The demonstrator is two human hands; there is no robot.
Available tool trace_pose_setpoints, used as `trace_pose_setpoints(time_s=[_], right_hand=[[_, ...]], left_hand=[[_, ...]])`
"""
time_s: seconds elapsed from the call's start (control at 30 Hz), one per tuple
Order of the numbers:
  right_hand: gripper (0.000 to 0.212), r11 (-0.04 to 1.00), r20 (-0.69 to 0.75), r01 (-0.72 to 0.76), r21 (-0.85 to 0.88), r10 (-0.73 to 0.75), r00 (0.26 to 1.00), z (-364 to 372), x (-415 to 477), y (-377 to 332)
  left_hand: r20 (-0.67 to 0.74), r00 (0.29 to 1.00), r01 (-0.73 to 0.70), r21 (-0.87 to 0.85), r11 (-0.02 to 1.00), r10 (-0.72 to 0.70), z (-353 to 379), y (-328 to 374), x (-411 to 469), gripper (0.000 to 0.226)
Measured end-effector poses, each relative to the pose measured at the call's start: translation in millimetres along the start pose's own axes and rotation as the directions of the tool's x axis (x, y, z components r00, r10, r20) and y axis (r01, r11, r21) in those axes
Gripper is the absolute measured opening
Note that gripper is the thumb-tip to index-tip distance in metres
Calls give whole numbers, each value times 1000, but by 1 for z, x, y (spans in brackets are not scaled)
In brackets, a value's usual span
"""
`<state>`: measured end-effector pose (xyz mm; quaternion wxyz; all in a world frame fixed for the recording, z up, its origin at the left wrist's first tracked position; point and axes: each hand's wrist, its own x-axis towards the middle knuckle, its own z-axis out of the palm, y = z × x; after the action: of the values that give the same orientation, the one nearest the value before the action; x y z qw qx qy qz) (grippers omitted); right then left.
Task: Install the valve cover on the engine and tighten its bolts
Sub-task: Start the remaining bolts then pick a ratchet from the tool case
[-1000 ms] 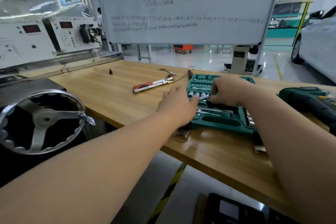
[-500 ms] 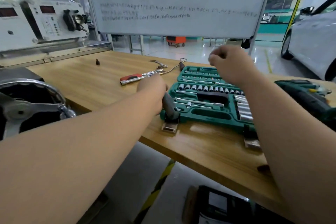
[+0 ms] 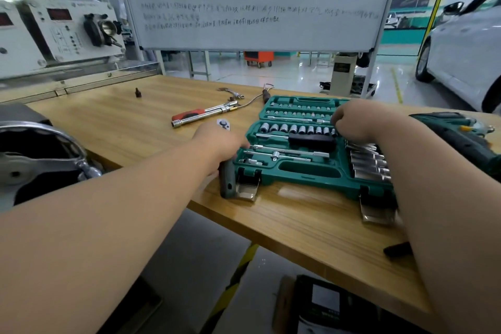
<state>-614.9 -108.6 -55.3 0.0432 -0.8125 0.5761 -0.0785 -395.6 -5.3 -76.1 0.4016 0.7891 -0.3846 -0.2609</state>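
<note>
Mostly, the backs of the hands hide the grips. At the far left a spoked steel handwheel on a dark machine is cut off by the frame edge. I cannot make out a valve cover, an engine or bolts in this view. Behind the wheel stands a white instrument panel with red displays.

On the left half of the long pale wooden workbench a small dark bit stands alone, well apart from the other tools. Right of it, toward the far edge, lies a red-handled chrome torque wrench.

The left hand is wrapped round a dark-handled ratchet. The handle's end sticks out toward the near table edge, just beside the case's left latch. A silvery part that seems to be its head peeps out beyond the knuckles — the fingers themselves are underneath.

The open green plastic socket case sits close to that near edge. Its lid holds rows of small pieces too blurred to name. Its base holds:
- a row of short chrome sockets;
- a black bar-shaped tool;
- thin chrome extension bars;
- at the right, a bank of long chrome sockets.

The right hand is curled, knuckles down, over the right end of the short row. Whether it pinches anything I cannot tell. Its forearm covers the case's right corner and part of a small black object at the bench's near edge.

A green cordless drill runs out of frame at the right.
</note>
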Motion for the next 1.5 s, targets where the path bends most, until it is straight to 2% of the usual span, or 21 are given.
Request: trace_pose_setpoints(time_s=[0.1, 0.23, 0.3, 0.4, 0.5, 0.57, 0.7, 0.8, 0.93, 1.07, 1.23, 1.33, 1.5], right_hand=[[34, 1000, 29, -10, -8, 11, 1000, -6, 3, -2], [26, 996, 76, -28, -89, 35, 997, -14, 8, -12], [10, 994, 89, -68, -82, 75, 993, -19, 9, -17], [19, 990, 105, -84, -116, 97, 990, -24, 18, -22], [31, 995, -6, -60, -80, 60, 998, -25, 37, -29], [33, 997, -39, -18, -72, 15, 999, -21, 49, -42], [32, 990, 14, 40, -136, -39, 999, -5, 85, -66], [34, 990, 30, 15, -143, -11, 999, 12, 108, -74], [29, 988, -78, 0, -157, -13, 997, 32, 128, -71], [19, 968, -73, 55, -246, -75, 995, 39, 132, -84], [11, 957, -50, 35, -287, -51, 997, 41, 129, -91], [14, 964, -18, 35, -262, -41, 999, 42, 128, -98], [18, 993, -80, -60, -102, 51, 995, 44, 125, -90]], left_hand=[[110, 990, 70, 121, 990, -83, -10, -2, 1, 26], [273, 938, 164, 198, 966, -215, -28, -9, 9, 25], [330, 918, 178, 157, 971, -222, -34, -15, 13, 29], [380, 902, 226, -14, 974, -204, -34, -24, 18, 26], [337, 920, 251, -119, 961, -198, -27, -26, 20, 27], [230, 964, 169, -162, 972, -130, -22, -28, 24, 27], [50, 997, -32, -339, 940, 52, -16, -38, 28, 21], [-21, 995, -96, -400, 912, 95, -18, -48, 30, 26], [-26, 992, -119, -437, 891, 120, -18, -49, 33, 23], [-14, 992, -114, -478, 871, 122, -18, -50, 34, 18], [-27, 992, -120, -473, 873, 122, -18, -48, 29, 15], [-25, 994, -107, -480, 871, 108, -17, -47, 28, 13], [-33, 995, -102, -478, 873, 99, -16, -45, 25, 11]])
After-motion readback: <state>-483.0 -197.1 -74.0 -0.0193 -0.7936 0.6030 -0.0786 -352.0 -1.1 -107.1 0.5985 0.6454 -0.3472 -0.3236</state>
